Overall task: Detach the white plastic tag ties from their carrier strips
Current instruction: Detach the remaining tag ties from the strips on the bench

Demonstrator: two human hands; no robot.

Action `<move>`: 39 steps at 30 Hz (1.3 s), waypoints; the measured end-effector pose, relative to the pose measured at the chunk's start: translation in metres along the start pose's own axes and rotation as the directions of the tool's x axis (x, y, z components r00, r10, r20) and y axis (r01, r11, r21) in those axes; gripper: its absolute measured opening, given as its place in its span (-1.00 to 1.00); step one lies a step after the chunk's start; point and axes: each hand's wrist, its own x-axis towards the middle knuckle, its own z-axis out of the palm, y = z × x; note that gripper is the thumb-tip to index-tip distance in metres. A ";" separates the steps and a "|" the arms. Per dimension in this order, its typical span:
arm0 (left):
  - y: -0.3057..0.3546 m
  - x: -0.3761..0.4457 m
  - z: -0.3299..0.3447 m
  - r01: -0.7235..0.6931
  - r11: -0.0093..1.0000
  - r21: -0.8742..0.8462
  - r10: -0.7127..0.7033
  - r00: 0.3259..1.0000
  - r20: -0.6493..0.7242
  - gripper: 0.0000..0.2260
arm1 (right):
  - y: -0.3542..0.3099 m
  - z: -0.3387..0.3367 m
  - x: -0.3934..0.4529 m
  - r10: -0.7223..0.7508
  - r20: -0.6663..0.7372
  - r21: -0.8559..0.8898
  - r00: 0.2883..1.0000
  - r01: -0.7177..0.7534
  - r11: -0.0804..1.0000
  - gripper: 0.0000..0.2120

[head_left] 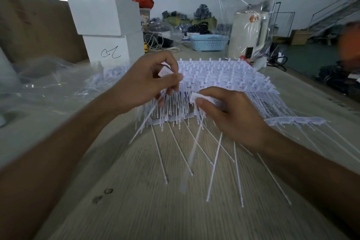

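both hands (148,82) (231,115) pinch white tag ties (194,142) above the stack (224,76).

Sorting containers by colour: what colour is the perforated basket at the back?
Light blue basket, seen in the head view.

- The tag ties (214,167) were thin white plastic, smooth and faintly translucent.
- The table (136,210) had a matt, pale wood-grain surface.
- The bag (48,84) was clear, glossy plastic film.
- The basket (208,42) looked like perforated light-blue plastic.
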 end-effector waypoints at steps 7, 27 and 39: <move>0.002 -0.006 0.043 0.179 0.925 -0.334 -0.202 0.979 -0.033 -0.73 | -0.003 0.001 0.002 -0.024 0.014 0.275 1.000 0.019 0.961 -0.81; 0.012 -0.011 0.065 0.169 0.956 -0.241 -0.176 0.984 -0.008 -0.84 | 0.004 -0.014 0.004 0.009 0.034 0.239 0.999 -0.017 0.971 -0.80; 0.016 -0.011 0.068 0.223 0.951 -0.213 -0.251 0.962 -0.111 -0.74 | -0.003 -0.009 -0.001 -0.066 -0.036 0.052 0.997 0.068 0.996 -0.81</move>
